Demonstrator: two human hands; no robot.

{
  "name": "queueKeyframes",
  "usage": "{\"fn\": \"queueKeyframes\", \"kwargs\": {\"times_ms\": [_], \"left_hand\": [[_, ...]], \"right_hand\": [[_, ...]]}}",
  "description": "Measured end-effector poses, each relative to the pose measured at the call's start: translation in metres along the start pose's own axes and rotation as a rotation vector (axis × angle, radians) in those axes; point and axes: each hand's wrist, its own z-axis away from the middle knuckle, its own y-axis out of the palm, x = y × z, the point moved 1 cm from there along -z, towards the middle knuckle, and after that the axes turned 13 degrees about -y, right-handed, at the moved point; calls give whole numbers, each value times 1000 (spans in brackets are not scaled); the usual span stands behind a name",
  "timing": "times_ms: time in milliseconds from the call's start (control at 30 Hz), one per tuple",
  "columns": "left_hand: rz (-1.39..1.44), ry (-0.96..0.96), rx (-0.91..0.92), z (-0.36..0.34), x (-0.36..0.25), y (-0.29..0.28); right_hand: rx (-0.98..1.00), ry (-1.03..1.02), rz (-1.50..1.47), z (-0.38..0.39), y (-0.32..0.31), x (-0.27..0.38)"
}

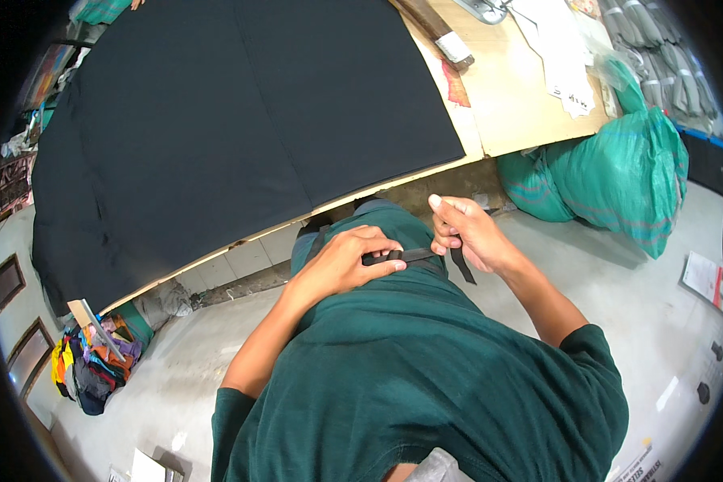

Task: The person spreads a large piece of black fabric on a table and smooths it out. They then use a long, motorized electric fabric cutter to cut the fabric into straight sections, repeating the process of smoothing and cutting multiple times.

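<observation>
In front of my waist, over a dark green shirt (426, 345), both hands are on a black strap (418, 255). My left hand (349, 255) is closed around a dark buckle-like piece (384, 258) at the strap's left part; its exact kind is hidden by the fingers. To its right, my right hand (467, 231) pinches the strap, thumb raised, and a loose strap end hangs below the fingers. Between the two hands the strap runs fairly straight. Just beyond them lies a large black cloth (193, 120) spread over the table.
A wooden table (530, 120) carries a wooden-handled tool (450, 44), a red scrap (455, 84) and white paper pieces (562, 60). Green sacks (618, 177) stand at its right. Coloured cloth scraps (96, 361) lie on the floor at left. Grey bundles (659, 48) are stacked at far right.
</observation>
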Motion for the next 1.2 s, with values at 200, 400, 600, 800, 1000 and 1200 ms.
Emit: {"fn": "queueKeyframes", "kwargs": {"times_ms": [200,400,600,800,1000,1200], "left_hand": [[-43,-2,-5,2,-8,2],[-198,19,126,-16,-26,-5],[-298,-90,340,-38,-36,-12],[-382,-128,452,-57,-54,-13],[-457,-201,454,-84,-61,4],[-326,-200,536,-96,-48,11]], "right_hand": [[-219,-41,-69,20,-12,-11],[119,203,574,70,-42,7],[450,-61,987,94,-30,2],[222,248,948,95,6,35],[324,242,763,79,-8,30],[378,201,499,39,-30,-2]]}}
